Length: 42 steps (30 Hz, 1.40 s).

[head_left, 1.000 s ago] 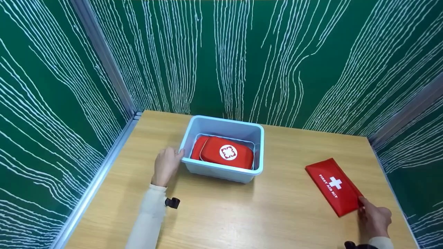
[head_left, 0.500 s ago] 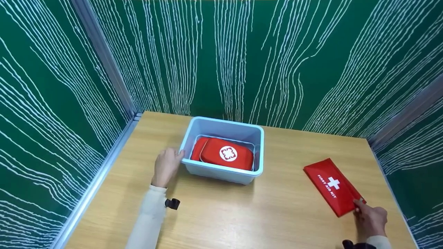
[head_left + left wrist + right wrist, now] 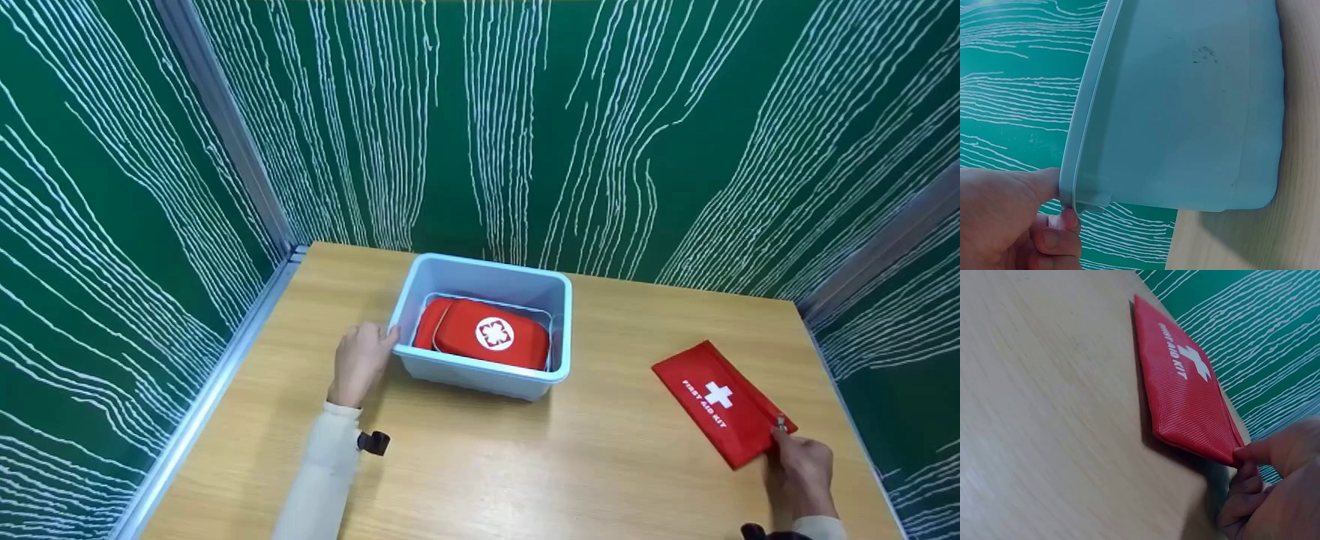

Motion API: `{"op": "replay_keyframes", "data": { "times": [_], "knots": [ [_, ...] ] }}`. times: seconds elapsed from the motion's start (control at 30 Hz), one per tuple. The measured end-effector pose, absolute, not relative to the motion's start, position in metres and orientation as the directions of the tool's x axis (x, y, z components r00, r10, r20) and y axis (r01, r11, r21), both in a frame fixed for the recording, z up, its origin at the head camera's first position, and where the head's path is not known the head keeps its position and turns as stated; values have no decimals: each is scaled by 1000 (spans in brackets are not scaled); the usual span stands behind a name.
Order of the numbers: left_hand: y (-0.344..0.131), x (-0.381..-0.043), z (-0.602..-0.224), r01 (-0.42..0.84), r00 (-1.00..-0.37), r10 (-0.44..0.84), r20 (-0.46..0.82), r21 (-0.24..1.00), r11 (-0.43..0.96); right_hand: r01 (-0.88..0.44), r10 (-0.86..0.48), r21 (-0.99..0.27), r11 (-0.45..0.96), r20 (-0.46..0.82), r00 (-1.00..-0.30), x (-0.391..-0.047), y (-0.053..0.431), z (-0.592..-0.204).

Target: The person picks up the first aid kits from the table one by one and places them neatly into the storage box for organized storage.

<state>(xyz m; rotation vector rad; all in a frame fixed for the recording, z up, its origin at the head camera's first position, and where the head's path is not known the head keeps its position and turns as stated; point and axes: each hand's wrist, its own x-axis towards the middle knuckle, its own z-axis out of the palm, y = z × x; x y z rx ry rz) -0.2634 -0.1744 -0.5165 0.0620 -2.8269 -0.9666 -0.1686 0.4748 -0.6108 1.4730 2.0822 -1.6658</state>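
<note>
My left hand (image 3: 361, 361) grips the near left corner of a light blue plastic bin (image 3: 480, 386); in the left wrist view the thumb lies on one side of the rim (image 3: 1081, 112) and curled fingers on the other. Inside the bin lies a red case (image 3: 461, 334) with a white round emblem, on top of another red item (image 3: 429, 322) that is mostly hidden. On the right, my right hand (image 3: 806, 469) pinches the near edge of a flat red first aid pouch (image 3: 709, 420), close to its zipper pull (image 3: 781, 421). The pouch's held edge is slightly raised in the right wrist view.
A wooden table (image 3: 480, 465) carries everything. Green panels (image 3: 450, 150) with white wavy lines stand behind and at both sides, joined by metal posts (image 3: 232, 127). Bare tabletop lies between the bin and the pouch.
My right hand has shifted its hold along the pouch edge and moved slightly left, the pouch sliding a little left with it. The zipper pull now shows. The left hand and bin stay put.
</note>
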Motion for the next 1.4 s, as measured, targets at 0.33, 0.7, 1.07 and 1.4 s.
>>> {"op": "replay_keyframes", "data": {
  "times": [0.33, 0.7, 1.07, 1.4],
  "knots": [
    [-174, -264, -516, -6, -989, -96, 111, 624, 782, 562, 650, -823, 87, -381, -658, -164, 467, -583],
    [-174, -263, -514, -57, -991, -121, 58, 637, 769, 407, 692, -908, 97, -232, -683, -176, 444, -546],
    [-174, -264, -515, 13, -982, -101, 159, 594, 804, 133, 676, -986, -106, -169, -717, -191, 408, -496],
    [-174, -264, -517, 25, -982, -92, 166, 594, 804, 90, 622, -980, -179, -184, -761, -210, 378, -468]
  ]
}}
